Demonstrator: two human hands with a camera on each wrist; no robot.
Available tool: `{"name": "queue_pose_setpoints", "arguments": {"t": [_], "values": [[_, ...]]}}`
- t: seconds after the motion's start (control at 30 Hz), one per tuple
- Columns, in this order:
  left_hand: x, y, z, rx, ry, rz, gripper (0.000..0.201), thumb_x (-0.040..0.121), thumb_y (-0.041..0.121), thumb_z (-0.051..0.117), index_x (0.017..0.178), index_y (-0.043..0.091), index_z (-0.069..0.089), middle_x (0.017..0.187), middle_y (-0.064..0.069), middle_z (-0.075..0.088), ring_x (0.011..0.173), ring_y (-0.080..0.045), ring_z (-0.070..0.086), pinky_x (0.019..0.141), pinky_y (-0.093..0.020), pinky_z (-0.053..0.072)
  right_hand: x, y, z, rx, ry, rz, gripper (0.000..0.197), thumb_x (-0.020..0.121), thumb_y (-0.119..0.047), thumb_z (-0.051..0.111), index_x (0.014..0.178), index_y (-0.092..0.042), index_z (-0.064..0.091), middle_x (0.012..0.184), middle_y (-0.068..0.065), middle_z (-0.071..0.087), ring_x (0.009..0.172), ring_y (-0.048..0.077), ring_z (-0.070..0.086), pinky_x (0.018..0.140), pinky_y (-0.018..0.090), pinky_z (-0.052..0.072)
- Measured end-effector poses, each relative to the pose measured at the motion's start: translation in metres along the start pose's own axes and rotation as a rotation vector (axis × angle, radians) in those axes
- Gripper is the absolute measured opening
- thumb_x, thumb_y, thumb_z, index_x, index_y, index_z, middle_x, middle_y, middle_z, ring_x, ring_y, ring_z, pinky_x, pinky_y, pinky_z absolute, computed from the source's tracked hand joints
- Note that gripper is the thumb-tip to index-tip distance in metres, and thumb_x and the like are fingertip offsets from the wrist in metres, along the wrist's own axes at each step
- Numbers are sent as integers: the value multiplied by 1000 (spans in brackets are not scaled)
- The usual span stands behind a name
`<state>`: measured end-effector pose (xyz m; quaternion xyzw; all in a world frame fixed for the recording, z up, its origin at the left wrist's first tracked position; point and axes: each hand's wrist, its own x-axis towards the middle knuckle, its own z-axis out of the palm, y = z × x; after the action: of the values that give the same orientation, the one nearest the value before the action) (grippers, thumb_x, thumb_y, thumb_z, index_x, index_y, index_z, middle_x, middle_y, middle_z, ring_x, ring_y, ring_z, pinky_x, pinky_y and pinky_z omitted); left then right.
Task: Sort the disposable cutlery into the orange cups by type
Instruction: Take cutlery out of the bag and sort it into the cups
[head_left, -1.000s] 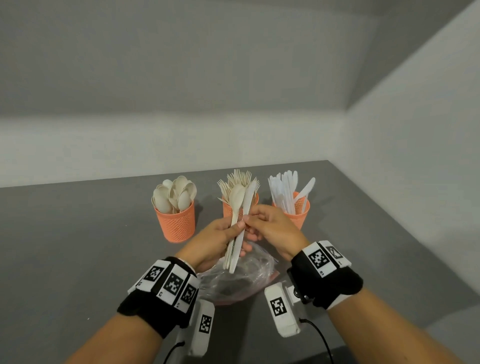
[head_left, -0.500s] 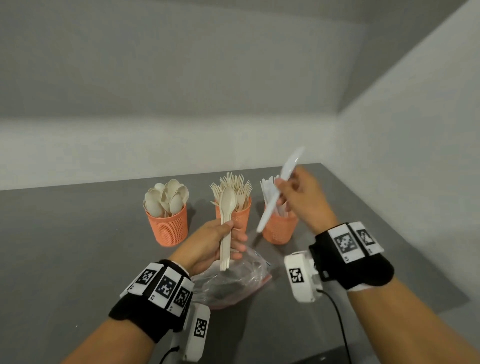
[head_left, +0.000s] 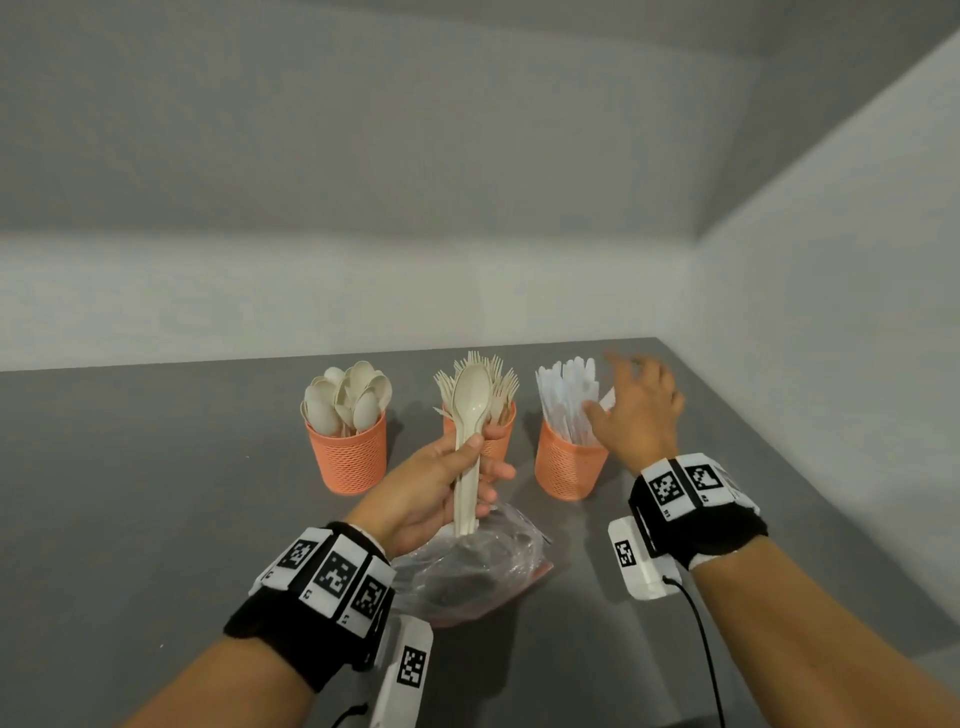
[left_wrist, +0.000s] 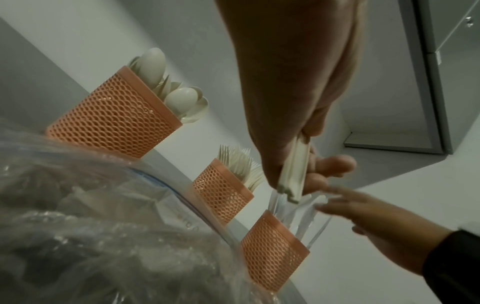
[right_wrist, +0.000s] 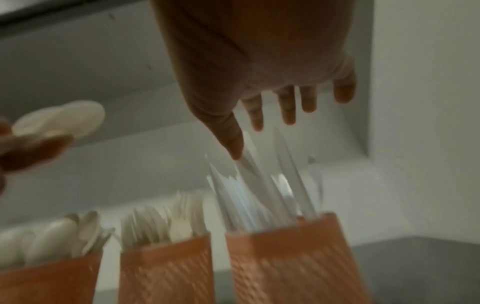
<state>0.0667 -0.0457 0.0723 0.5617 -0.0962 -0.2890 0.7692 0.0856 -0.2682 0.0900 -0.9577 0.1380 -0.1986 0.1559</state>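
Observation:
Three orange mesh cups stand in a row on the grey table: the left cup holds spoons, the middle cup forks, the right cup white knives. My left hand grips a small stack of cream spoons upright in front of the middle cup; their handles show in the left wrist view. My right hand hovers with spread, empty fingers just above the knife cup, thumb near the knife tips.
A crumpled clear plastic bag lies on the table below my left hand. A wall runs close along the table's right edge, and another stands behind the cups. Bare grey tabletop stretches to the left.
My right hand carried a white knife from the bundle to the right cup and let it go; it now hovers empty over the knives. The left hand still holds the spoons.

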Motion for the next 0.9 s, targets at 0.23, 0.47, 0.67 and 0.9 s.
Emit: {"name": "queue_pose_setpoints", "arguments": {"t": [0.23, 0.47, 0.67, 0.9], "values": [[3, -2, 2, 190, -13, 20, 27, 100, 21, 37, 104, 3, 57, 73, -4, 66, 46, -7, 51, 50, -20, 45, -44, -69, -6, 787, -279, -182, 50, 85, -27, 64, 130, -24, 42, 94, -2, 55, 68, 13, 55, 68, 20, 45], [-5, 9, -20, 854, 162, 212, 16, 92, 23, 54, 104, 12, 58, 82, 2, 59, 73, -11, 55, 68, -21, 43, -41, -108, 18, 753, -305, -258, 25, 84, -16, 62, 96, -26, 41, 73, -3, 50, 59, 17, 50, 58, 22, 44], [-14, 32, -116, 520, 883, 490, 44, 79, 0, 57, 120, 12, 48, 114, -7, 49, 92, -15, 44, 74, -23, 40, -14, -141, 23, 866, 11, -305, 28, 86, -13, 60, 100, -25, 37, 70, 9, 56, 61, 27, 57, 61, 35, 49], [6, 28, -164, 524, 452, 106, 115, 68, 0, 78, 149, 18, -1, 152, -5, 25, 133, -17, 32, 106, -35, 30, 1, -183, 57, 912, -8, -328, 27, 88, -11, 59, 99, -23, 38, 72, 12, 57, 64, 23, 56, 66, 27, 49]]}}
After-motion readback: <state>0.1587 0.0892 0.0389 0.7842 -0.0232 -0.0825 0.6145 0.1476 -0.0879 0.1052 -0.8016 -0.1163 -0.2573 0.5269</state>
